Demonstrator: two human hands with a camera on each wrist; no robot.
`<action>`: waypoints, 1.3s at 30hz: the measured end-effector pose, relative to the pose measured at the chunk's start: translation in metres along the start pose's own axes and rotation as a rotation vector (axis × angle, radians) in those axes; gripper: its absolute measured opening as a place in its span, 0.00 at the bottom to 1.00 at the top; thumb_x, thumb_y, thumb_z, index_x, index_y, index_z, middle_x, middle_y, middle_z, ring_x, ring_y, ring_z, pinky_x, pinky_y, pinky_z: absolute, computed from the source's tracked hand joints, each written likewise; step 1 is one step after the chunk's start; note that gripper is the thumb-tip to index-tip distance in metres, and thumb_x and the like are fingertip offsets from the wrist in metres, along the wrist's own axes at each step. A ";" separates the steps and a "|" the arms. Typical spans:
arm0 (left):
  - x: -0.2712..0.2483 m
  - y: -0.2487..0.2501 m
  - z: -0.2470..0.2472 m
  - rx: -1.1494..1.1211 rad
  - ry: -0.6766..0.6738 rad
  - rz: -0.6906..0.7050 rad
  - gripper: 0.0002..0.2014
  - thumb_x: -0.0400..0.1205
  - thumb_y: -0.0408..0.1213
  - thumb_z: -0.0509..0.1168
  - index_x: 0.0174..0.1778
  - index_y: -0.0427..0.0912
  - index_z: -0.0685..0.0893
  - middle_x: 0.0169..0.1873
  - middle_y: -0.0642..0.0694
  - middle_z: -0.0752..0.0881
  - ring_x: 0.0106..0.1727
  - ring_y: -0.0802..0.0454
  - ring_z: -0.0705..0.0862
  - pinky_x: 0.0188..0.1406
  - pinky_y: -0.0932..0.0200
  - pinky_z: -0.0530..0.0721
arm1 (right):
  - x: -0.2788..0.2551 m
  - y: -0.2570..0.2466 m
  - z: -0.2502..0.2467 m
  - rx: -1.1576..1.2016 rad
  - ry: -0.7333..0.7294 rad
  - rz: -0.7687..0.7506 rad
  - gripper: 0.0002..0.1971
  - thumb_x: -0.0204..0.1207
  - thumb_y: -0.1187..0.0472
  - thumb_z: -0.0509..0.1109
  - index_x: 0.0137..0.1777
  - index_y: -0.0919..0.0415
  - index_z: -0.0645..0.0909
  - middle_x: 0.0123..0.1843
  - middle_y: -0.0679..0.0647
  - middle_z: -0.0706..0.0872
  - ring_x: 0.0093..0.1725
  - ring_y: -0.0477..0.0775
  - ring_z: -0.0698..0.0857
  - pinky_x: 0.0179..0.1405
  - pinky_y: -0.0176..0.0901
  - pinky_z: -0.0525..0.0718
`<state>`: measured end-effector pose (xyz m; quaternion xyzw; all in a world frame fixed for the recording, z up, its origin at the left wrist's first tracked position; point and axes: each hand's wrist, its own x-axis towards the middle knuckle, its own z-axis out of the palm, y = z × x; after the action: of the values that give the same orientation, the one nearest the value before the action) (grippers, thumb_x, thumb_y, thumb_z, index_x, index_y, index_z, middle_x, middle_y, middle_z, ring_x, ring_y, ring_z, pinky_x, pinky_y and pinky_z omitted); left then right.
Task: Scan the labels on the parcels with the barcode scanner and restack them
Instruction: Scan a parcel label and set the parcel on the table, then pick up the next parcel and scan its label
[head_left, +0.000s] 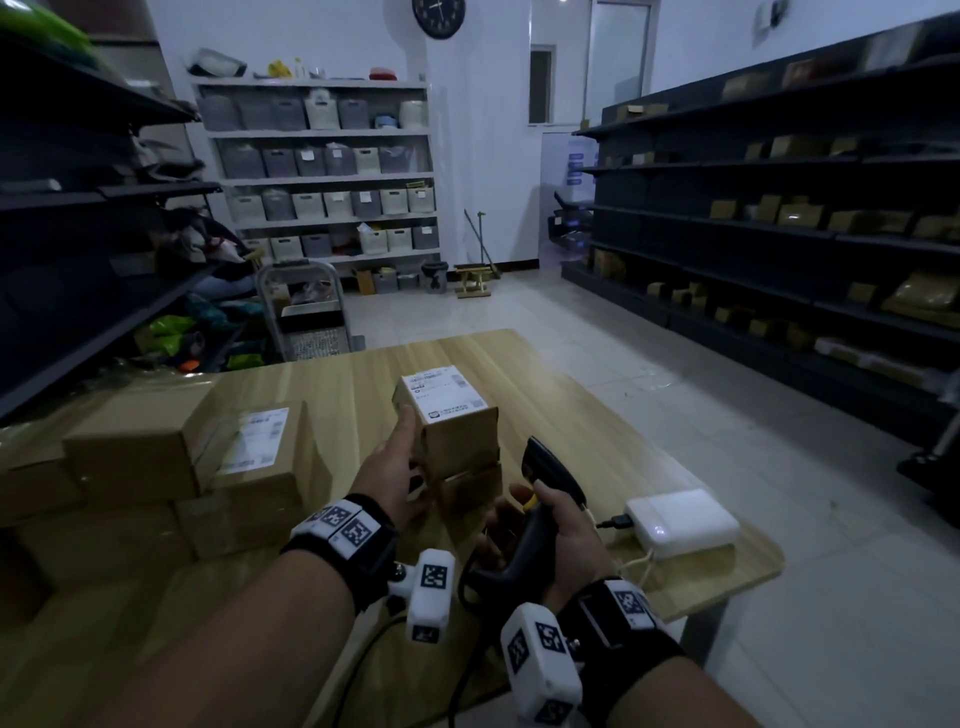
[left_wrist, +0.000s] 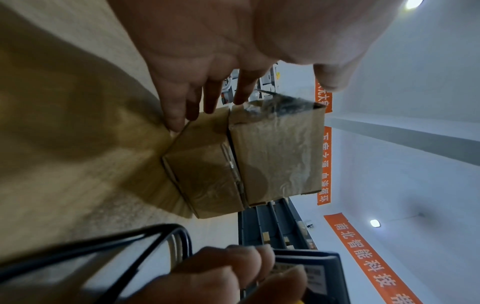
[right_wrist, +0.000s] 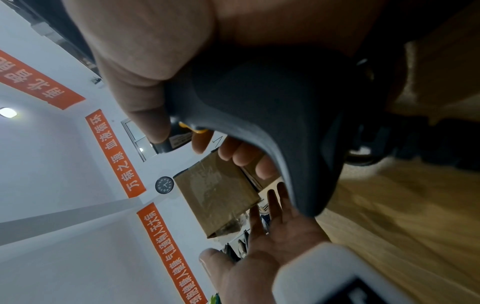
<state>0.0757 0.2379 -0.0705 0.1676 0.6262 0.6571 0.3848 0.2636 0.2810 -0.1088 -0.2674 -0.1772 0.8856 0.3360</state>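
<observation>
Two small cardboard parcels stand stacked at the middle of the wooden table (head_left: 524, 374). The top parcel (head_left: 460, 436) (left_wrist: 278, 156) (right_wrist: 215, 195) carries a white shipping label (head_left: 445, 394) facing up; the lower parcel (head_left: 470, 491) (left_wrist: 205, 174) sits under it. My left hand (head_left: 400, 457) (left_wrist: 223, 96) (right_wrist: 272, 236) lies with straight fingers against the stack's left side. Just right of the stack, my right hand (head_left: 558, 525) (right_wrist: 145, 82) grips the handle of the black barcode scanner (head_left: 550, 467) (right_wrist: 272, 113). Its head rises beside the top parcel.
A pile of larger brown parcels (head_left: 156, 467) fills the table's left side, one with a label (head_left: 254, 441). A white box-shaped device (head_left: 680, 519) with a cable lies at the table's right edge. Dark shelving (head_left: 779, 234) lines the right; the scanner cable (head_left: 467, 665) hangs off the front.
</observation>
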 end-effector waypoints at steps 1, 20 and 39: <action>-0.002 -0.002 -0.004 0.001 0.017 -0.001 0.35 0.83 0.76 0.66 0.69 0.48 0.90 0.57 0.41 0.95 0.62 0.38 0.92 0.64 0.39 0.91 | 0.000 0.000 -0.001 0.001 -0.004 -0.003 0.17 0.83 0.51 0.74 0.40 0.65 0.93 0.41 0.61 0.89 0.41 0.64 0.88 0.45 0.58 0.88; -0.086 0.040 -0.104 0.265 0.273 0.404 0.13 0.88 0.47 0.76 0.57 0.40 0.91 0.51 0.31 0.94 0.41 0.45 0.91 0.47 0.44 0.92 | 0.002 0.002 -0.001 -0.018 -0.008 -0.018 0.13 0.85 0.50 0.71 0.52 0.61 0.84 0.39 0.55 0.82 0.37 0.57 0.82 0.46 0.57 0.83; -0.058 0.083 -0.183 1.179 0.797 0.248 0.44 0.74 0.79 0.71 0.84 0.63 0.75 0.88 0.42 0.73 0.88 0.33 0.70 0.84 0.25 0.70 | 0.000 0.002 0.003 -0.066 0.009 -0.034 0.14 0.86 0.49 0.69 0.53 0.61 0.83 0.41 0.56 0.80 0.40 0.57 0.80 0.49 0.57 0.81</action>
<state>-0.0399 0.0761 -0.0061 0.1649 0.9456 0.2601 -0.1046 0.2609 0.2785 -0.1073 -0.2793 -0.2091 0.8721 0.3430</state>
